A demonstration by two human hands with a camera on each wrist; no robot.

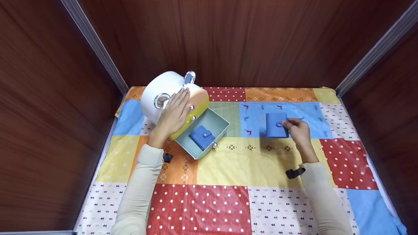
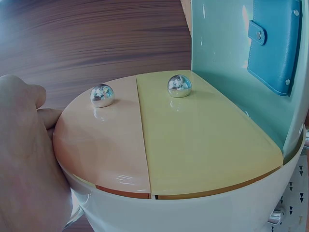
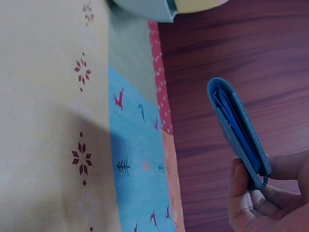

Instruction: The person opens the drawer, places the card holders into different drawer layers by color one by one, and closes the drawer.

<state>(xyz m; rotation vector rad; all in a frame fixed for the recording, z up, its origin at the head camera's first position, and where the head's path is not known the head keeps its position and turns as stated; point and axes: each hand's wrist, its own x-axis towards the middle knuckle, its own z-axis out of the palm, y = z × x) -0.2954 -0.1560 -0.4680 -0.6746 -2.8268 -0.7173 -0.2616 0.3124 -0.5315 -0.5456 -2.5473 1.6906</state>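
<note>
My right hand [image 1: 298, 132] pinches a blue snap-strap wallet [image 1: 276, 125] by its strap edge, held above the cloth; the right wrist view shows this wallet [image 3: 236, 133] edge-on. With fingers straight, my left hand [image 1: 174, 112] rests on the side of a white drum-shaped box [image 1: 153, 88]. That box has peach and yellow drawer fronts [image 2: 212, 140] with round silver knobs [image 2: 179, 86]. Its pale green drawer [image 1: 219, 118] is pulled out. Inside the drawer lies another blue wallet [image 1: 202, 137], also with a snap strap.
A patchwork-patterned cloth [image 1: 228, 163] covers the table. Dark wood panels [image 1: 228, 42] stand at the back and both sides, with grey metal strips at the corners. A silver ring [image 1: 189, 78] stands up from the box's edge.
</note>
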